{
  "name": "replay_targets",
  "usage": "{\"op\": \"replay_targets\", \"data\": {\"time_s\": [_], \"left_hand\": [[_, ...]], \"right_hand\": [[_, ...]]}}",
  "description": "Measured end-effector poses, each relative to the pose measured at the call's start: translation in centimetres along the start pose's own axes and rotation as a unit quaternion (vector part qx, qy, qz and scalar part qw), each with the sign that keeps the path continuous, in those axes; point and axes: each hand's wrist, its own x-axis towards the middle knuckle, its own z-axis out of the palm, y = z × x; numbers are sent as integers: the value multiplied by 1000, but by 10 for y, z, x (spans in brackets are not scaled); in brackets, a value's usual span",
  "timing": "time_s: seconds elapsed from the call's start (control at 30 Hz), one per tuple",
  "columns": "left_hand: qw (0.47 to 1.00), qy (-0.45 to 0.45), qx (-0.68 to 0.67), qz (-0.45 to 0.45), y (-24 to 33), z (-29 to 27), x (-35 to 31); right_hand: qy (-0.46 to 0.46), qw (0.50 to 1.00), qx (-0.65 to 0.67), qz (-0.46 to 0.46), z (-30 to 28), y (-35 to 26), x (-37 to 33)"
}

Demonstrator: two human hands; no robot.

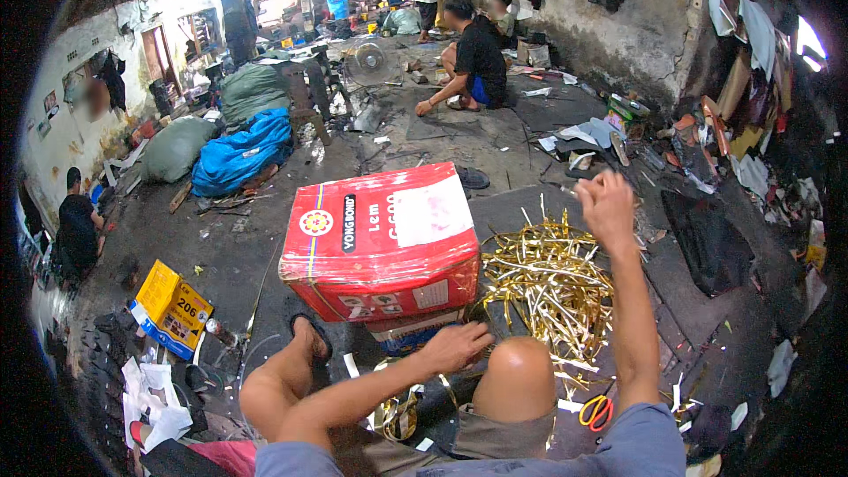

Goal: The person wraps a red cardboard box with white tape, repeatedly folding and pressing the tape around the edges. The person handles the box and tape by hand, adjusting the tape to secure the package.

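Observation:
My left hand [456, 347] is held beside my bent knee, just below the front of a red carton [384, 296]. Its fingers are curled together, and what they hold, if anything, is too small to make out. Raised beyond a heap of shiny gold strips [552, 287], my right hand [608, 212] is closed in a pinch. A tiny pale bit shows at its fingertips, but its kind is unclear. More gold strips [397, 415] lie between my legs. Scissors with orange and yellow handles [596, 413] lie by my right thigh.
The red carton rests on another box [411, 332]. A yellow carton [172, 307] and white scraps [157, 402] are at left; black sheet material [707, 238] lies at right. Ahead, a person in black [477, 66] squats near a fan [368, 62] and a blue sack [243, 155].

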Motion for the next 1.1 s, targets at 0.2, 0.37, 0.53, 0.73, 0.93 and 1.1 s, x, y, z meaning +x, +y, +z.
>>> {"op": "replay_targets", "data": {"time_s": [0.2,0.37,0.53,0.73,0.93,1.1], "left_hand": [[872,-203,-154,-419,31,184,-105],[856,-274,-125,-419,-3,259,-137],[879,-47,-139,-454,-14,237,-152],[827,144,-422,-343,35,39,-56],[765,302,-539,-183,78,-126,-76],[605,466,-631,-135,77,-142,-99]], "right_hand": [[-38,944,289,151,-1,4,-103],[-115,906,363,184,-27,-28,-111],[-123,891,415,139,-50,-55,-112],[-310,799,515,14,-72,-114,-104],[-411,677,574,-208,-61,-177,-96],[-386,625,671,-99,-67,-210,-89]]}}
